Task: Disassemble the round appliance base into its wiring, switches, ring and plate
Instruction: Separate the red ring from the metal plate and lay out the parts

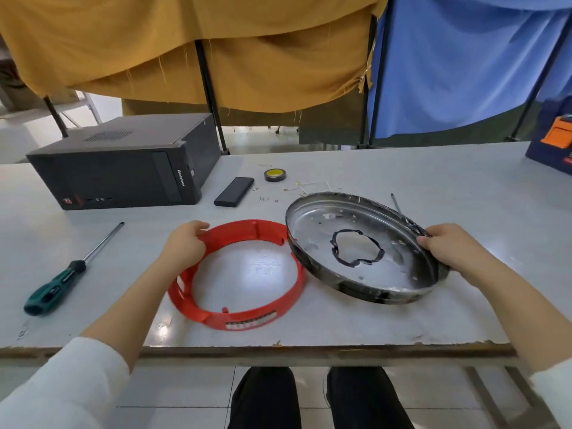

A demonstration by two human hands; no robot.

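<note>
A red plastic ring (247,320) lies flat on the white table, near the front edge. My left hand (185,243) grips its far left rim. Just right of it is a round metal plate (312,224) with a ragged black-edged hole in its middle. It is tilted, and its left edge touches or overlaps the ring. My right hand (448,246) holds the plate by its right rim. Thin pale wiring (306,185) and small screws (264,199) lie on the table behind the plate.
A green-handled screwdriver (66,275) lies at the left. A black computer case (123,165) stands at the back left, with a flat black box (234,191) and a roll of tape (275,174) beside it. A thin rod (395,202) lies behind the plate. A boxed item (554,150) sits far right.
</note>
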